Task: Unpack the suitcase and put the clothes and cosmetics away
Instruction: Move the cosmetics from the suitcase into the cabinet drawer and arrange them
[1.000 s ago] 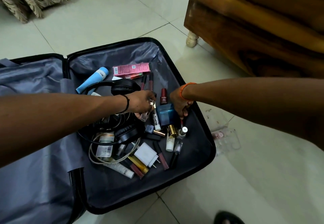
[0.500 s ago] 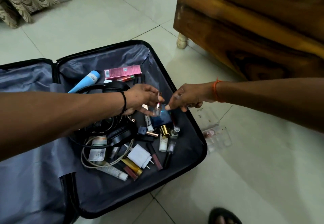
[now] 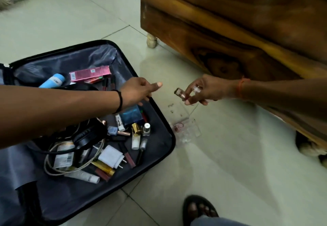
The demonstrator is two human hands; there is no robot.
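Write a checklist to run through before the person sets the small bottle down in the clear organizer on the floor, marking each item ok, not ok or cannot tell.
1. Small bottle held by the right hand: ok, pinched in its fingers.
2. Bottle out past the suitcase rim: ok.
3. Clear organizer below the bottle: ok, a little nearer the person.
4. Free compartment in it: cannot tell, clear plastic, blurred.
5. Left hand empty: ok, nothing in it.
6. Bottle capped: cannot tell.
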